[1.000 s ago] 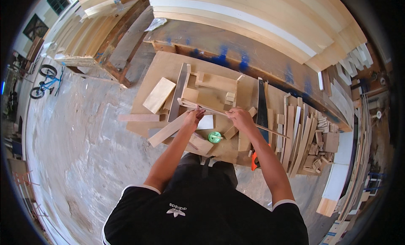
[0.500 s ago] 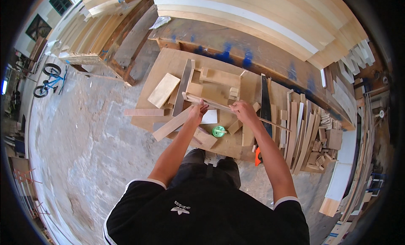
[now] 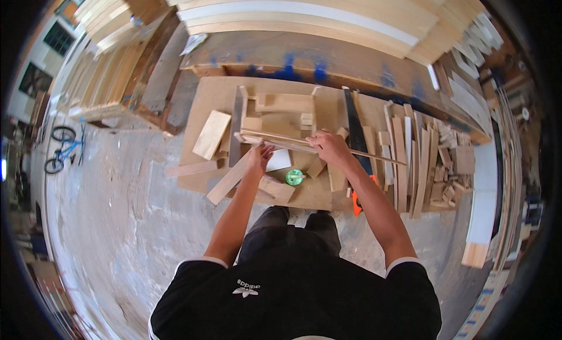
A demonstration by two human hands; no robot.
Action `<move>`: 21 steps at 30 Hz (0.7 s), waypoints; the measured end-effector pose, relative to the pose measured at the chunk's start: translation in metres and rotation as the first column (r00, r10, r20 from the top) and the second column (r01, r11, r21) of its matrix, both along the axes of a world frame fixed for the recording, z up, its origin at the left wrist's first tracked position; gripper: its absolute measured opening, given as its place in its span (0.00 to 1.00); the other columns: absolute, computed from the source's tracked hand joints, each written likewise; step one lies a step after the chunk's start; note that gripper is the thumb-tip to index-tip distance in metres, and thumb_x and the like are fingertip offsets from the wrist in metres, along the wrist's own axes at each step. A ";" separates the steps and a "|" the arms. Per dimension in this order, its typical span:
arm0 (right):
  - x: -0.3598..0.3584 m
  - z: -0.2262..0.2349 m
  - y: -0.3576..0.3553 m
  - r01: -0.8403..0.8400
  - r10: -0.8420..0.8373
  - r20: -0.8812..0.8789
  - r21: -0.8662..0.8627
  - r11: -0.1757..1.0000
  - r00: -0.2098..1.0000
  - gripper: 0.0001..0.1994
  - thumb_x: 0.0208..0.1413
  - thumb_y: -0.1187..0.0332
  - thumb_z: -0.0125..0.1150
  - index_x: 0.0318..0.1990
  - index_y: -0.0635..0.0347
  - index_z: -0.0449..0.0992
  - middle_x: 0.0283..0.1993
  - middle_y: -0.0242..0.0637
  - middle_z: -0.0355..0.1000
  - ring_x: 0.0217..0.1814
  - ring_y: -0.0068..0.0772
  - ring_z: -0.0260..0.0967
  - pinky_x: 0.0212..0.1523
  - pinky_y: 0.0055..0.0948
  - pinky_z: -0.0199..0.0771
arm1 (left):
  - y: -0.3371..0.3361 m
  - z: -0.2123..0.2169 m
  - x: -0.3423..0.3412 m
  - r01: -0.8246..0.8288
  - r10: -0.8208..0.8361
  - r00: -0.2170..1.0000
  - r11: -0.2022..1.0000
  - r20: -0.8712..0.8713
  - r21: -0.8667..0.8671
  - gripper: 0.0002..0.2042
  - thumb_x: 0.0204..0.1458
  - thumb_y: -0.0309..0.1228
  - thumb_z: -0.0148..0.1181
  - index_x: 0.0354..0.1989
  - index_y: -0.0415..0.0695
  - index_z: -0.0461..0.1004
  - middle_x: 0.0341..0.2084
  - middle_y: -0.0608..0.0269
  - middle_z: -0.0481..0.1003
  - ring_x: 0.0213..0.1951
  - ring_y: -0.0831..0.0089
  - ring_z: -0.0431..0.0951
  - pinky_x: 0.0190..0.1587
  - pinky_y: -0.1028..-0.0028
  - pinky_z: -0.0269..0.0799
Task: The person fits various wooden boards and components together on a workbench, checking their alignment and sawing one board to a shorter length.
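A long thin wooden strip lies along the front side of a small wooden frame and sticks out to the right. My right hand pinches this strip near the frame's front right corner. Just below the frame's front side is my left hand, its fingers apart and the fingertips close to the front rail. Whether they touch it is hard to tell. Small wood blocks sit inside the frame at its right. A white sheet or piece lies between my hands, with a green round container nearer me.
The low work board carries a loose plank, a dark hand saw with an orange handle, and many strips and offcuts at the right. A paint-stained bench stands behind. A blue bicycle is on the floor far left.
My left hand has come down off the strip, its fingers spreading. The strip now lies against the frame's front side, my right hand still on it. The whole view has shifted and turned slightly.
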State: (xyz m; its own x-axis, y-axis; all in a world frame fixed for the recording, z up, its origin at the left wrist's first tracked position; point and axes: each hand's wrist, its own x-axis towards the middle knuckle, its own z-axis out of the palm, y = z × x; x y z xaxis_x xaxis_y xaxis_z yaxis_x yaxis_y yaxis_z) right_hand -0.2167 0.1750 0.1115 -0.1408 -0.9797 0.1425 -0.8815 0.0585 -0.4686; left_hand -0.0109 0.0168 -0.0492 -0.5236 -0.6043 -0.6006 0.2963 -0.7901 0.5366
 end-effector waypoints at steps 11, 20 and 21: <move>-0.055 -0.030 0.079 0.614 -0.579 0.303 -0.028 0.789 0.757 0.08 0.50 0.71 0.61 0.37 0.59 0.79 0.29 0.43 0.71 0.31 0.43 0.72 0.31 0.37 0.71 | 0.029 0.048 0.032 -0.014 -0.002 0.995 0.988 -0.102 -0.151 0.17 0.56 0.39 0.55 0.42 0.37 0.64 0.36 0.55 0.71 0.41 0.62 0.75 0.51 0.63 0.74; -0.077 -0.099 0.066 0.657 -0.680 0.079 0.199 0.728 0.729 0.08 0.49 0.68 0.59 0.36 0.59 0.80 0.33 0.49 0.72 0.41 0.52 0.71 0.39 0.45 0.71 | 0.052 0.105 -0.008 0.103 -0.151 0.970 0.966 -0.189 -0.239 0.13 0.59 0.35 0.49 0.43 0.36 0.66 0.40 0.54 0.71 0.45 0.59 0.75 0.53 0.60 0.71; -0.079 -0.100 0.067 0.658 -0.678 0.067 0.185 0.730 0.732 0.09 0.50 0.68 0.59 0.37 0.59 0.79 0.33 0.49 0.72 0.42 0.52 0.71 0.40 0.46 0.71 | 0.056 0.108 -0.014 0.111 -0.173 0.962 0.955 -0.212 -0.275 0.12 0.59 0.34 0.50 0.43 0.37 0.66 0.40 0.54 0.71 0.45 0.59 0.75 0.53 0.60 0.71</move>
